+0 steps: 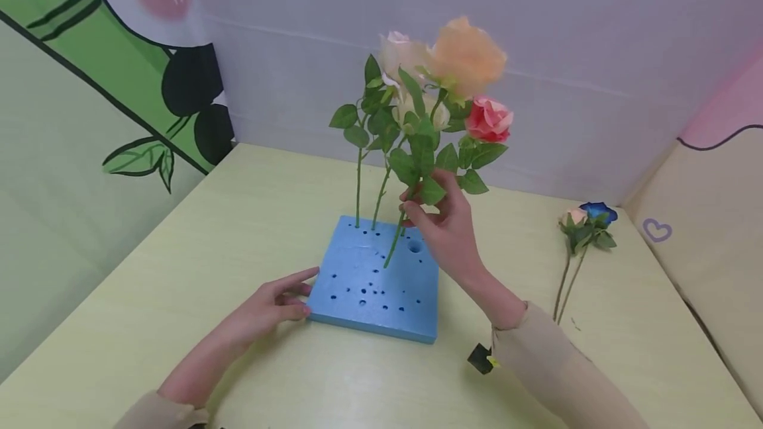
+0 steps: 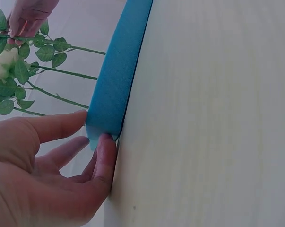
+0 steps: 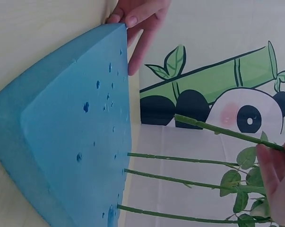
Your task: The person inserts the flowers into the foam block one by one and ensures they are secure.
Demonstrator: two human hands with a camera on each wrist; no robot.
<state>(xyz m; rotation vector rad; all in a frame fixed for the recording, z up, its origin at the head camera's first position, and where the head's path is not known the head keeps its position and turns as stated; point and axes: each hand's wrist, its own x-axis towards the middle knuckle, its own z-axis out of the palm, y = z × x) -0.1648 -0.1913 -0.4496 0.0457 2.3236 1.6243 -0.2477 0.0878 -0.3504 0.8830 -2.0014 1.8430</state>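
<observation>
Thumb and fingers of the right hand [image 1: 447, 230] pinch the stem [image 1: 393, 243] of a ruffled peach rose [image 1: 467, 61], its tip free above a blue foam-like block [image 1: 393, 280] pitted with round holes [image 1: 415, 245]; the left hand [image 1: 275, 303], fingers apart, touches the block's edge at 8 o'clock. Three stems [image 1: 359, 184] stand in it toward 12 o'clock; a blue rose [image 1: 599, 212] lies near 2 o'clock on the table [image 1: 208, 237]

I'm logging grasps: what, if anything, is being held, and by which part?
The right hand holds a flower, seemingly the peach rose, by its stem, above the lower end. The left hand touches the blue block near its corner.
</observation>
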